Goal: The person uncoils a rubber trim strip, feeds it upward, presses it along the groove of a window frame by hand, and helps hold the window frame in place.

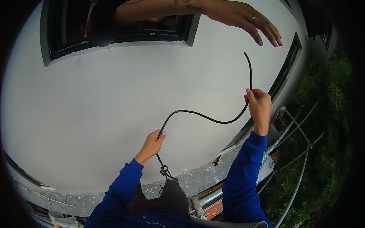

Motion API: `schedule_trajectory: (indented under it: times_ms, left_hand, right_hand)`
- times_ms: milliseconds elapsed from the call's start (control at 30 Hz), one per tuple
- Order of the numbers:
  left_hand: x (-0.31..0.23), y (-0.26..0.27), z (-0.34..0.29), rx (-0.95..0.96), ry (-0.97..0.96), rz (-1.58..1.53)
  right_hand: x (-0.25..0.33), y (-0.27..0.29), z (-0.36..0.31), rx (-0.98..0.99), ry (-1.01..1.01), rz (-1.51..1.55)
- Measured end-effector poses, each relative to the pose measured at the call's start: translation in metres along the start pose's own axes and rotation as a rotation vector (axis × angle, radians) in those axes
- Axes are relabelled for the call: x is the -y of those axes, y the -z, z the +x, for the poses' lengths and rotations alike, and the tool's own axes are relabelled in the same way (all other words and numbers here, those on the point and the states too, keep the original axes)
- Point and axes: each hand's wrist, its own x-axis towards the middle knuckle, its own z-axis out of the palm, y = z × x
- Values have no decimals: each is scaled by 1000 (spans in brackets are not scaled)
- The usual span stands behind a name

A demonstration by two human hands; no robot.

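A black cable runs in a loose wave between my two hands, in front of the white wall. My left hand, at lower centre, is closed around it; below that hand the cable drops to a small tangled knot near my dark trousers. Higher up on the right, my right hand pinches the cable near its far part, and a free end curves upward past the fingers. Above that tip, another person's hand with a ring reaches out from the window, fingers spread and apart from the cable.
The other person's arm comes through a dark-framed window in the white wall. A rough grey concrete ledge runs along the wall's foot. Metal scaffold poles stand at the right, with green plants beyond them.
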Motion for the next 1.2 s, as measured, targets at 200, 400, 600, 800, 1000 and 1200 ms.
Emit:
schedule_trajectory:
  times_ms: [200, 400, 600, 800, 1000, 1200]
  left_hand:
    - [-157, 47, 28, 15, -323, 154]
    - [-212, 94, 79, -129, -375, 72]
    - [-238, 107, 92, -72, -337, -133]
    - [-235, 129, 98, -73, -207, -298]
    - [-224, 135, 91, -75, -132, -446]
    - [-211, 125, 86, -248, -251, -317]
  right_hand:
    - [56, -7, -68, 677, 364, 260]
    - [32, 100, -125, 1780, 697, 1221]
    - [55, 103, -143, 1841, 831, 1169]
    - [54, 96, -162, 1863, 680, 1431]
    - [42, 100, -197, 1756, 458, 1651]
    - [37, 101, -212, 1663, 365, 1799]
